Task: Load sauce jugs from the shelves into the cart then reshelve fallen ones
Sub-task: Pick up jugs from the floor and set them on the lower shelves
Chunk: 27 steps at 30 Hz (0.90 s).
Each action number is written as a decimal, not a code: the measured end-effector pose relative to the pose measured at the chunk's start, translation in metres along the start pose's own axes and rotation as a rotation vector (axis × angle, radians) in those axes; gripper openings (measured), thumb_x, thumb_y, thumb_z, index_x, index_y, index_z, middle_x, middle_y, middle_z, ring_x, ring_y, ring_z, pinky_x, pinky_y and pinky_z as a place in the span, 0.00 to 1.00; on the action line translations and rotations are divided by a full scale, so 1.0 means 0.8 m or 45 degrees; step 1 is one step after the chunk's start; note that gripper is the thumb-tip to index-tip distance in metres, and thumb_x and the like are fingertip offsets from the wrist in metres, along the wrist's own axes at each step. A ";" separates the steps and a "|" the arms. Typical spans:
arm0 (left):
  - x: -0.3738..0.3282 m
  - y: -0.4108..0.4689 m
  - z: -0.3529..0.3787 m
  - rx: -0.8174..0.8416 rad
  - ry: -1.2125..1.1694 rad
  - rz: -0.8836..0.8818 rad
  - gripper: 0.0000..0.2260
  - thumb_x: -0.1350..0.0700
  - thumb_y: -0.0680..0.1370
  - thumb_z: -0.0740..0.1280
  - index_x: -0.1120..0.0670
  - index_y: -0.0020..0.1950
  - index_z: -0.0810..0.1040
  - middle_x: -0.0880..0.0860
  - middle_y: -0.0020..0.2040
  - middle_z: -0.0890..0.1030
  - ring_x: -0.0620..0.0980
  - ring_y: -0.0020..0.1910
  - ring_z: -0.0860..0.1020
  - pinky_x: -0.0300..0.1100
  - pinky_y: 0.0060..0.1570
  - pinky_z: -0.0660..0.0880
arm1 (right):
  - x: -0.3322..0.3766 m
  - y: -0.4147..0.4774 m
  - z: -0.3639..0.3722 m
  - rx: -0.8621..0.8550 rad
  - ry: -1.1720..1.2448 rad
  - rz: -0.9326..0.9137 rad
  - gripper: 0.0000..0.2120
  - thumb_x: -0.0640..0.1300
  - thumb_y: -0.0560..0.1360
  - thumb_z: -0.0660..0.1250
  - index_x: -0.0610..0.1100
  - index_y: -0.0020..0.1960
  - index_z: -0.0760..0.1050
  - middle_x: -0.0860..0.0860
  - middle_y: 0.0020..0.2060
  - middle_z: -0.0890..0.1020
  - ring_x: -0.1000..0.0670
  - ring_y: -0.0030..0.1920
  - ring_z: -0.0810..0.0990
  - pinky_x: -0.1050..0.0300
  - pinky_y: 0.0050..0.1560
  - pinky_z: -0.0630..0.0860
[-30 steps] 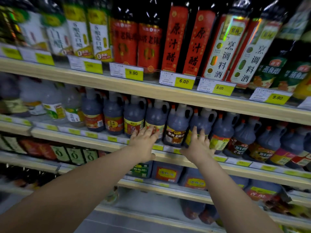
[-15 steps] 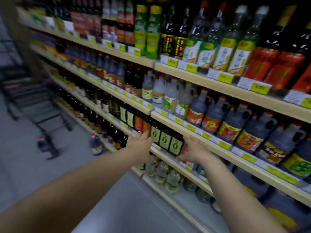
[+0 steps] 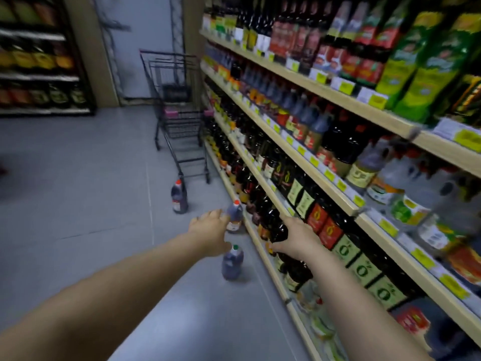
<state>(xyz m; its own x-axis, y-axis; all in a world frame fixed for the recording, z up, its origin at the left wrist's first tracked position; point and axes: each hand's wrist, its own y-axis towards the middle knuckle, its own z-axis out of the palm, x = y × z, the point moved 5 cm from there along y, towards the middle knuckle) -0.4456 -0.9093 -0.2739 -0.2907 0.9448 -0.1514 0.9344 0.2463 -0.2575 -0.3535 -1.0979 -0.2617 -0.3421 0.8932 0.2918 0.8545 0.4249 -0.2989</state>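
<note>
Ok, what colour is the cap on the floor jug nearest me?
Green; the cap of the nearest jug shows best in the head view.

A grey floor (image 3: 78,178) runs to a pale wall (image 3: 145,35) and a beige pillar (image 3: 88,48). A dark rack (image 3: 39,74) of blurred bottles stands far left. Yellow price tags (image 3: 347,87) sit below green pouches (image 3: 421,74).

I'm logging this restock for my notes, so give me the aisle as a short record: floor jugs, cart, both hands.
floor jugs: three, all upright
far jug: red cap, beside cart
middle jug: red cap, by left hand
near jug: green cap, closest to person
left hand: open, holding nothing
right hand: open, before low shelf bottles
</note>
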 end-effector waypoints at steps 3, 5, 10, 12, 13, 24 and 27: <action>0.042 0.043 -0.015 0.008 -0.016 -0.065 0.35 0.42 0.74 0.65 0.51 0.77 0.55 0.55 0.78 0.51 0.56 0.76 0.56 0.54 0.72 0.59 | 0.033 0.066 -0.004 -0.026 0.027 -0.061 0.40 0.55 0.70 0.71 0.51 0.76 0.55 0.50 0.74 0.62 0.45 0.73 0.63 0.49 0.67 0.68; 0.070 0.070 -0.025 0.013 -0.042 -0.120 0.35 0.43 0.75 0.65 0.50 0.77 0.54 0.55 0.79 0.51 0.57 0.76 0.57 0.53 0.71 0.59 | 0.058 0.109 -0.007 -0.043 0.006 -0.101 0.36 0.55 0.70 0.70 0.51 0.73 0.60 0.49 0.71 0.67 0.44 0.69 0.67 0.50 0.64 0.71; 0.153 0.126 -0.040 -0.023 -0.121 -0.291 0.34 0.43 0.74 0.64 0.49 0.77 0.55 0.54 0.78 0.53 0.57 0.74 0.59 0.53 0.71 0.61 | 0.127 0.211 0.000 -0.038 0.057 -0.205 0.34 0.54 0.70 0.69 0.51 0.73 0.61 0.48 0.68 0.69 0.43 0.66 0.70 0.48 0.63 0.72; 0.189 0.147 -0.047 -0.032 -0.156 -0.351 0.34 0.43 0.74 0.65 0.49 0.76 0.55 0.54 0.78 0.52 0.56 0.74 0.60 0.52 0.70 0.61 | 0.158 0.250 0.006 -0.016 0.050 -0.249 0.37 0.54 0.70 0.70 0.51 0.75 0.58 0.49 0.71 0.67 0.44 0.68 0.68 0.47 0.63 0.71; 0.207 0.159 -0.051 -0.036 -0.167 -0.372 0.33 0.43 0.75 0.65 0.49 0.76 0.56 0.54 0.78 0.52 0.56 0.74 0.60 0.52 0.70 0.61 | 0.174 0.269 0.009 -0.005 0.046 -0.262 0.39 0.54 0.70 0.70 0.52 0.75 0.56 0.50 0.72 0.65 0.44 0.69 0.67 0.47 0.64 0.71; 0.422 0.324 -0.120 -0.211 -0.229 -0.333 0.28 0.48 0.75 0.64 0.50 0.74 0.62 0.53 0.76 0.59 0.56 0.71 0.66 0.49 0.64 0.67 | 0.343 0.470 0.050 -0.123 0.396 -0.135 0.32 0.47 0.71 0.71 0.49 0.72 0.64 0.46 0.67 0.70 0.44 0.66 0.71 0.47 0.63 0.72; 0.472 0.371 -0.137 -0.252 -0.212 -0.293 0.28 0.47 0.76 0.64 0.50 0.74 0.61 0.52 0.76 0.59 0.56 0.71 0.65 0.50 0.64 0.67 | 0.377 0.516 0.060 -0.203 0.524 -0.082 0.32 0.45 0.70 0.72 0.46 0.71 0.65 0.44 0.66 0.71 0.43 0.65 0.72 0.46 0.64 0.71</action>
<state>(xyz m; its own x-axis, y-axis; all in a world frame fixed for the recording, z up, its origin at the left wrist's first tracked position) -0.2553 -0.4559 -0.3031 -0.5132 0.8152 -0.2687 0.8573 0.5016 -0.1156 -0.1229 -0.6463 -0.3408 -0.2404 0.7188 0.6523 0.8972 0.4211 -0.1334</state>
